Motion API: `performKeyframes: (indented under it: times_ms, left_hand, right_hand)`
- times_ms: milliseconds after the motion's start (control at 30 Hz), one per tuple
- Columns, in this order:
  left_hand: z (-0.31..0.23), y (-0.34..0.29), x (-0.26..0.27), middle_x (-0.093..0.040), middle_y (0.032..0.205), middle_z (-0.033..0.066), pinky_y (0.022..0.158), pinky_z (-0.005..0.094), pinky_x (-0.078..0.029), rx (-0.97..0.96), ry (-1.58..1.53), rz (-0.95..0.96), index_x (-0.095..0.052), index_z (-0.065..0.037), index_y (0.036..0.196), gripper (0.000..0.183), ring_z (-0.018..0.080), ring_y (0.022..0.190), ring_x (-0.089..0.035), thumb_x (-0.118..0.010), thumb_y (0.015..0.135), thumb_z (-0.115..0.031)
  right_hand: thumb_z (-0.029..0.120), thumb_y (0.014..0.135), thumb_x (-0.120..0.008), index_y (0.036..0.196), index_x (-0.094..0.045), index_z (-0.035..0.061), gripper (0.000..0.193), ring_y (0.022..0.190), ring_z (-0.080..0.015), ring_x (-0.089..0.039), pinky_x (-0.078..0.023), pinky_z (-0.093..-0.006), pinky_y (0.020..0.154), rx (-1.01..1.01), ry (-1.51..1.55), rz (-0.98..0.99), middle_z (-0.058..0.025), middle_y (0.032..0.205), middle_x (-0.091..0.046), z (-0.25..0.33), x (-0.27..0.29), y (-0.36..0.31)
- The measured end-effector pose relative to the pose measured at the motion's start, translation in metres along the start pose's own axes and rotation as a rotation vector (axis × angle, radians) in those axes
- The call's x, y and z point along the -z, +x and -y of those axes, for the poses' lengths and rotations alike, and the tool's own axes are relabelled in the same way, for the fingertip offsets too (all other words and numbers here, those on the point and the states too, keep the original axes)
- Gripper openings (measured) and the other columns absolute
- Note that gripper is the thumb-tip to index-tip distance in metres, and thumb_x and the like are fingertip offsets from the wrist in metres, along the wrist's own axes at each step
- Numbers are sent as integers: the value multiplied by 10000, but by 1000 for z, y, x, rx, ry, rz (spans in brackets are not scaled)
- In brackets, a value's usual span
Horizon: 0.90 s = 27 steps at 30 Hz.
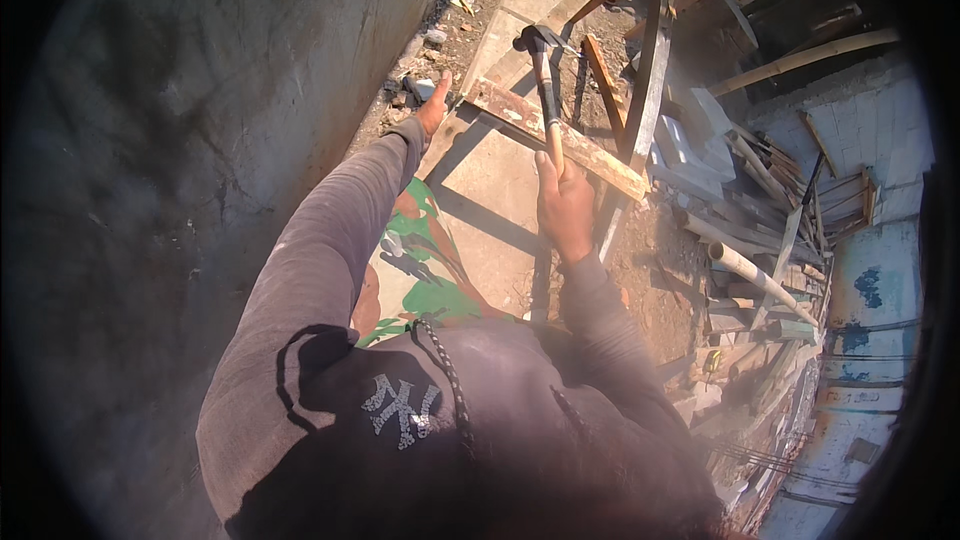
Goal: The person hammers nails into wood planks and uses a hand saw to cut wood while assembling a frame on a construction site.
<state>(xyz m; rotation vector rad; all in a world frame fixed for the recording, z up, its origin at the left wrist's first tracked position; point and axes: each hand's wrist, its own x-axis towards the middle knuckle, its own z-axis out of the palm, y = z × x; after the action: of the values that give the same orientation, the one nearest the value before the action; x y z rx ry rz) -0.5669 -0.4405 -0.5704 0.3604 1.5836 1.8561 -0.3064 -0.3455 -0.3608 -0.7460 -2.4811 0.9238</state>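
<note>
My right hand (pixel 566 208) is closed round the light wooden handle of a hammer (pixel 549 105). The hammer stands upright in the picture, its dark head beyond a wooden plank (pixel 570 145) and its shaft crossing over that plank. The plank slants across a wooden frame (pixel 648 90), its upper face stained reddish and pale. Off the plank's left end is my left hand (pixel 434 112), one digit stretched straight away from me. Its other fingers are hidden, so I cannot tell whether it grips anything.
A tall grey wall (pixel 220 90) rises close on my left. Rubble (pixel 435 37) lies along its foot. Concrete slabs (pixel 490 175) run under the frame. To the right are heaped timber offcuts and a pale round pole (pixel 750 272), with a whitish wall (pixel 870 290) beyond.
</note>
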Motion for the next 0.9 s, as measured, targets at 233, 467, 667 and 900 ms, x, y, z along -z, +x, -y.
performKeyframes:
  times_ms: [233, 467, 667, 900]
  left_hand:
    - [-35, -8, -8, -182, 1701, 353, 1256, 594, -117, 104, -13, 28, -61, -272, 1725, 1137, 436, 1590, -218, -266, 859, -981]
    - [-24, -5, 7, -205, 1706, 328, 1250, 604, -120, 25, -45, -24, -76, -264, 1726, 1143, 423, 1583, -226, -263, 857, -984]
    - [-29, -7, -7, -208, 1692, 355, 1243, 624, -100, 71, -36, -2, -111, -245, 1725, 1123, 421, 1591, -191, -283, 879, -963]
    - [-25, -3, 9, -130, 1715, 349, 1256, 582, -158, 57, -108, 2, -31, -226, 1725, 1221, 465, 1579, -219, -340, 829, -995]
  right_hand:
    - [327, 1090, -581, 1005, -629, -1, 343, 553, -287, -568, -481, -388, 562, 620, 681, -415, -117, 672, -552, -35, -2, 8]
    - [241, 1091, -602, 979, -639, -21, 288, 550, -225, -554, -437, -372, 551, 196, 89, -100, -104, 614, -493, 31, 13, 12]
    - [310, 1069, -565, 840, -539, 74, 330, 571, -231, -569, -447, -364, 538, 663, 483, -471, -92, 684, -538, -28, -30, -1]
    - [269, 1081, -607, 985, -688, -24, 319, 564, -321, -571, -458, -428, 568, 249, 64, -201, -163, 642, -572, 27, 9, 12]
